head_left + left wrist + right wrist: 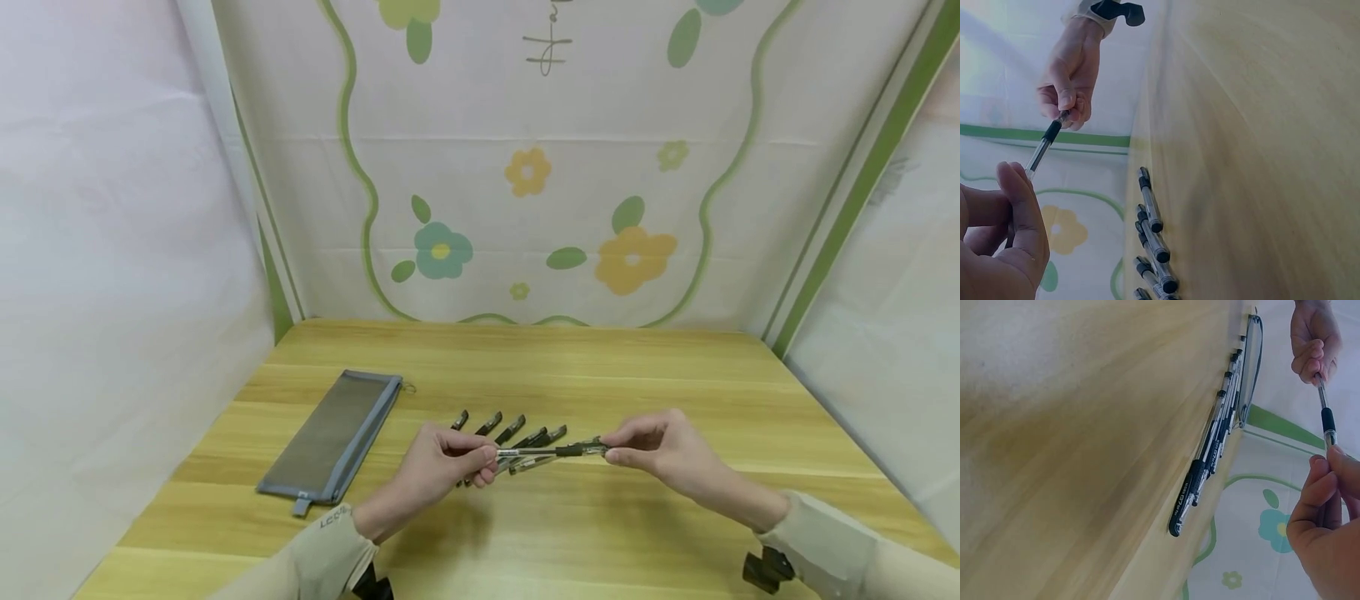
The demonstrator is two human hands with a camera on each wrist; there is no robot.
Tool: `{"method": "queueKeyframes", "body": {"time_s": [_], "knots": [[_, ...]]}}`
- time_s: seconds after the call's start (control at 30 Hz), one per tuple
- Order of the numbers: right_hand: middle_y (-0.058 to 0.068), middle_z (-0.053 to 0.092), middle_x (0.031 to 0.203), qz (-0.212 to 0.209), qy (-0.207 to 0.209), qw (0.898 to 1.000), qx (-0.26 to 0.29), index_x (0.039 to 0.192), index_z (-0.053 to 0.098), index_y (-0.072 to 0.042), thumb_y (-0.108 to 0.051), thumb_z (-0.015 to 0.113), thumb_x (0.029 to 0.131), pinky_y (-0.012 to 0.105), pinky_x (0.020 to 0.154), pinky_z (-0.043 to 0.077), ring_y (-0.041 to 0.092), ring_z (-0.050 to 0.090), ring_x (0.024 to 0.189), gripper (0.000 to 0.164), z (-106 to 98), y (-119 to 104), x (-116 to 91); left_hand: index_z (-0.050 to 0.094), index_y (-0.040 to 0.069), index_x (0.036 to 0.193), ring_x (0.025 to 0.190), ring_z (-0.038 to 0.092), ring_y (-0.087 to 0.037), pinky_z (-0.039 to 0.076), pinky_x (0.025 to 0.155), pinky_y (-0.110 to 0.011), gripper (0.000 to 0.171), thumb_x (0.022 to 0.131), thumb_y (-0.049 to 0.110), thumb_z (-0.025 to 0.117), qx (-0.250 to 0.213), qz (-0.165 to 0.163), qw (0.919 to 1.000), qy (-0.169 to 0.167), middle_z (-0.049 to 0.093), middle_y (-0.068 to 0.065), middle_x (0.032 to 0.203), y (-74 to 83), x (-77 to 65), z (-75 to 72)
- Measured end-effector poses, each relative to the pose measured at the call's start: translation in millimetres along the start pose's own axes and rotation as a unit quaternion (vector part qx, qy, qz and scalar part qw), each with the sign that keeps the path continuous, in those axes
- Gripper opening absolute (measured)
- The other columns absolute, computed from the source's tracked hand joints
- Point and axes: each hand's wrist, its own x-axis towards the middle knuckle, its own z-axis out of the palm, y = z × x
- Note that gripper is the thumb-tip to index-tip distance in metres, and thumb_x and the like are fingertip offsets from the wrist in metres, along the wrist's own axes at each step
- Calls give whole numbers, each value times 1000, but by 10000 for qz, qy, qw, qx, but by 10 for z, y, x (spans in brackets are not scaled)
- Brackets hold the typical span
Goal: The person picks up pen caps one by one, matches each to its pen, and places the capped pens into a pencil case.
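Jointly Held Pen above a Row of Pens

At the far left of the wooden table [675, 375] lies a flat mesh pouch [326, 433], grey with blue-grey edging; a small tab projects from its near end. Next comes the left sleeve [322, 542], bearing dark capitals that seem to begin "LE", the remainder unclear. The left hand [442, 462] pinches the clear end of a pen [570, 450] between thumb and fingers. Beyond and below this pen, several black-capped pens [512, 429] lie slantwise side by side on the table; white print on one black cap, seen from the right wrist, apparently includes a "7", the rest too small to read. On the upright flowered cloth [450, 108] behind, cursive lettering, turned sideways and cut by the upper edge, resembles "Ha". The held pen, raised off the table and nearly level, shows a black grip section. At right, the right hand [667, 450] pinches its other end.
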Motion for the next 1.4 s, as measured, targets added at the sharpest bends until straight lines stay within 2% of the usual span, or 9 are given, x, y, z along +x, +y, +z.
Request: {"method": "queueKeyframes", "body": {"time_s": [0.23,0.47,0.6,0.97,1.17,1.4], "knots": [[13,71,95,-89,21,9999,86,100,75,-1,-6,79,82,39,73,58,28,69,80,18,20,31,-16,69,-12,109,74,68,-18,58,69,-29,23,93,5,68,-26,38,10000,-72,66,-34,95,-24,0,-5],[14,71,95,-218,-30,9996,202,101,74,1,-5,77,84,40,73,58,31,69,81,19,17,52,-18,69,-12,109,75,68,-17,58,70,-28,23,93,4,68,-106,30,9999,-71,65,-35,95,-49,-5,2],[15,70,95,-157,-42,9996,223,102,74,1,-5,77,84,40,74,57,33,69,81,19,14,58,-22,67,-15,109,75,68,-17,58,70,-28,25,93,3,68,-160,37,9998,-60,65,-35,95,-61,5,11],[17,70,95,82,-104,9993,345,103,73,2,-6,76,85,39,75,57,38,67,83,20,23,103,-26,67,-16,108,75,68,-17,58,71,-30,24,93,3,67,-119,59,9999,-87,71,-20,88,-67,16,23],[16,70,96,214,-250,9992,223,104,73,1,-9,76,86,41,74,57,39,67,83,21,-13,165,-8,69,-13,106,76,68,-20,58,72,-32,22,93,4,68,-61,-122,9999,14,70,-22,90,-88,36,41],[12,71,99,540,-617,9964,-222,105,74,-3,-15,77,87,43,73,57,35,67,84,22,-228,275,118,72,-8,102,79,71,-26,58,76,-39,18,90,6,72,-256,-586,9977,-217,68,-30,96,-145,91,115]]}}
